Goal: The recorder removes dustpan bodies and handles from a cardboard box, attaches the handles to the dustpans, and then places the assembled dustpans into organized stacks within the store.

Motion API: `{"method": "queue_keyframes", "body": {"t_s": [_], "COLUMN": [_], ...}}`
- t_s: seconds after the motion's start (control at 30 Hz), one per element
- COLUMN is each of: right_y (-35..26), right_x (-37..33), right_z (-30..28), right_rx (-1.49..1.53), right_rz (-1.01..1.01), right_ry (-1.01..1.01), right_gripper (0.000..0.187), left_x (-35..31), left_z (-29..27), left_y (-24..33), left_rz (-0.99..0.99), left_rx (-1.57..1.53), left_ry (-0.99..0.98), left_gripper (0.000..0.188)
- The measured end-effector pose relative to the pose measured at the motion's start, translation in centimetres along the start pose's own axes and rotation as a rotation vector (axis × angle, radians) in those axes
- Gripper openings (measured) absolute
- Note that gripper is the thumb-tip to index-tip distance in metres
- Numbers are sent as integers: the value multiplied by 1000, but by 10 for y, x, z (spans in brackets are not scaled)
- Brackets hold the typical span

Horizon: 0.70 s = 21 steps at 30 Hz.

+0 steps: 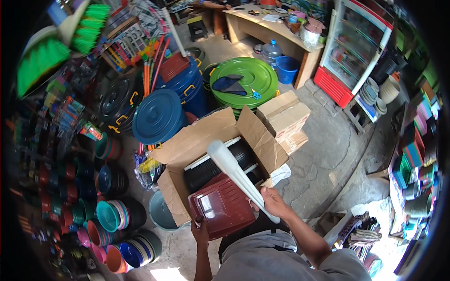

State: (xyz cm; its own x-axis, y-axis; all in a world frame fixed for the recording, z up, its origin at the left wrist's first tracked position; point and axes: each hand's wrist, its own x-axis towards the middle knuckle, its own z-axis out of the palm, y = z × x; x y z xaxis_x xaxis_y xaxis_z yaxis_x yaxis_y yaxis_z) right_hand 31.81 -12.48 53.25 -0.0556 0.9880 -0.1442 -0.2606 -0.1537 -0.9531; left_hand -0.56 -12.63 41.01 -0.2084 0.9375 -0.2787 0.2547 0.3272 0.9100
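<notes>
My left hand [200, 230] grips the near left edge of a maroon plastic dustpan [225, 210], its fingers closed on the rim. The dustpan leans against the near side of an open cardboard box [201, 136]. My right hand [274, 203] is closed around a bundle of long white tubes [236, 173], which slants up across the box opening. The bundle's far end looks whitish and blurred. Inside the box lie black ribbed items [201, 173] with white strips; their kind is unclear.
Just beyond the box stand a blue lidded bin [159, 117] and a green lid [248, 77] bearing scissors [256, 94] and a dark cloth item. Closed cartons [283, 112] sit to the right. Stacked pots [112, 215] and a grey basin [161, 210] are at left.
</notes>
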Motion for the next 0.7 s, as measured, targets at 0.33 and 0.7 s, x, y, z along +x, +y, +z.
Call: {"method": "queue_keyframes", "body": {"t_s": [0.33, 0.7], "right_y": [-49, -67], "right_x": [26, 34], "right_z": [-15, -54], "right_rx": [771, 1382], "right_rz": [-49, -155], "right_ry": [-161, -221], "right_gripper": [53, 28], "left_x": [-50, -97], "left_z": [-1, 40], "left_y": [-7, 33], "left_rz": [-57, -36], "left_rx": [-178, -313], "left_ry": [322, 381], "left_gripper": [21, 29]}}
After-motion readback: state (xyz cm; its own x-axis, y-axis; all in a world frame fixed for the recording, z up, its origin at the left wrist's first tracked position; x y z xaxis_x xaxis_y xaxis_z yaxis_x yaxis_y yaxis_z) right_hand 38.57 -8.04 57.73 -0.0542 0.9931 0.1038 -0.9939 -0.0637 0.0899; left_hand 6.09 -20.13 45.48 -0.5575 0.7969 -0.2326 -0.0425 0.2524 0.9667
